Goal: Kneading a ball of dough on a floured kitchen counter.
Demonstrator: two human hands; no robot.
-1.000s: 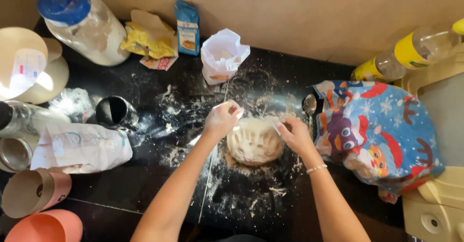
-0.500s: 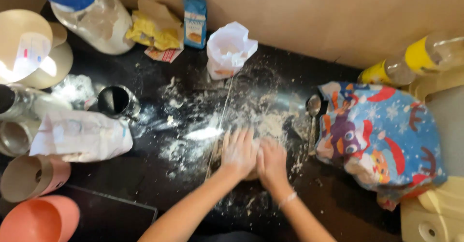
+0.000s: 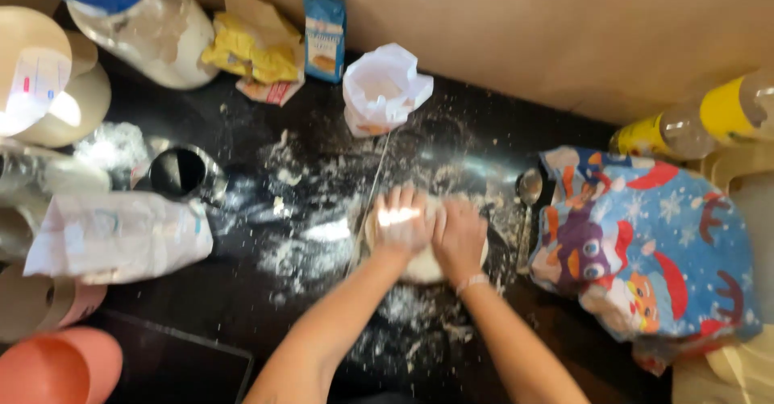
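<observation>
A pale lump of dough lies on the black, flour-dusted counter. My left hand and my right hand lie side by side on top of it, palms down, fingers pointing away from me. Most of the dough is hidden under them. Both hands are dusted with flour.
An open white flour bag stands behind the dough. A metal cup and a paper bag lie to the left, a spoon and a patterned blue cloth to the right. Jars and pink tubs line the left edge.
My hands have come off the dough's two sides and now press together on its top. The camera has moved closer.
</observation>
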